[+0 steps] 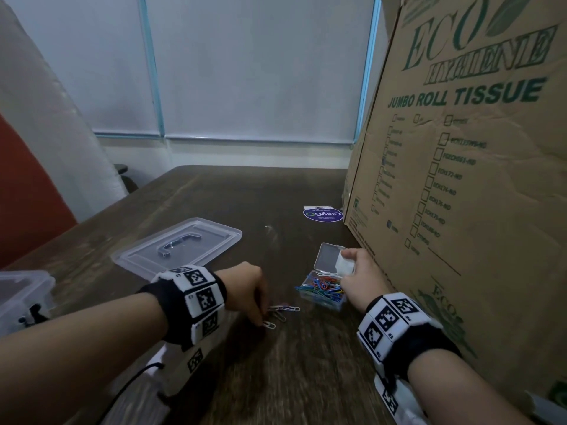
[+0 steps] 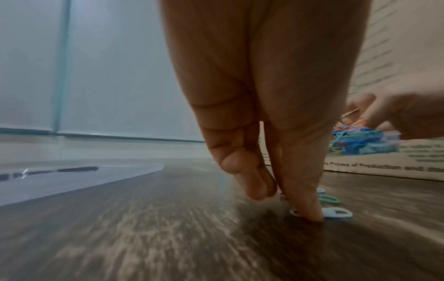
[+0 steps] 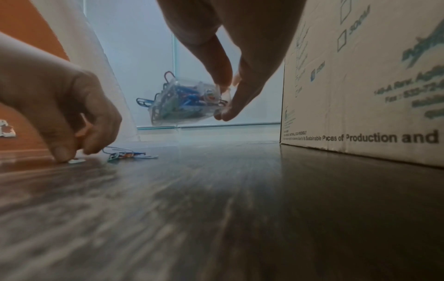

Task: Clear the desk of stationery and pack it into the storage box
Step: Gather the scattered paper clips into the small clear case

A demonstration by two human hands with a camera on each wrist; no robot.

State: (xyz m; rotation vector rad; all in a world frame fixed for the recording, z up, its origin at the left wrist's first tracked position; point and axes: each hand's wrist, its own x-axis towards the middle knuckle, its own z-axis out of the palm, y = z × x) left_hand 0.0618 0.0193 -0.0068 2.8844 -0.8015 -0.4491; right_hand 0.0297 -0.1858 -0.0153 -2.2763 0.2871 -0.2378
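A small clear case (image 1: 322,291) full of coloured paper clips has its lid open. My right hand (image 1: 346,265) pinches it by one end between thumb and fingers. In the right wrist view the case (image 3: 187,102) hangs tilted above the dark wooden desk in that hand (image 3: 225,98). A few loose clips (image 1: 280,312) lie on the desk left of the case. My left hand (image 1: 260,317) is curled over them, fingertips down. In the left wrist view its thumb and fingers (image 2: 286,201) pinch a pale clip (image 2: 338,213) against the desk. The clear storage box (image 1: 18,289) stands at the far left.
The storage box's clear lid (image 1: 178,243) with a handle lies flat behind my left wrist. A tall cardboard carton (image 1: 460,179) walls off the desk's right side, close to my right hand. A purple round sticker (image 1: 322,214) lies farther back.
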